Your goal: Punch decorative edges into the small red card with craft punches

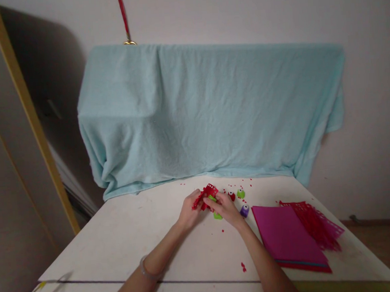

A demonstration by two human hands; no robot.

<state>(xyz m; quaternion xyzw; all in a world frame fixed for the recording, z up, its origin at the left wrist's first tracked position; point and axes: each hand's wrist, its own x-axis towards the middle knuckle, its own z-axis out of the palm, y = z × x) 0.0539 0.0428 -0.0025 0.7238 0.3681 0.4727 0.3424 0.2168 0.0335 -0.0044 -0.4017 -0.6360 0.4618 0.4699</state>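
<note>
A piece of red paper (210, 190) with cut-out holes along its edge is held above the table. My left hand (190, 210) has its fingers closed on the paper's left side. My right hand (226, 207) is wrapped around a small green craft punch (217, 215) at the paper's lower right; its fingers hide part of it. Just beyond my right hand stand a red craft punch (231, 196), a second green punch (240, 193) and a purple punch (244, 211), each with a white top.
A stack of magenta and red sheets (288, 235) lies on the white table (128, 239) at the right. Red punched paper strips (316, 224) lie beside it. Tiny red scraps (243, 266) are scattered about. A light blue cloth (212, 109) hangs behind the table.
</note>
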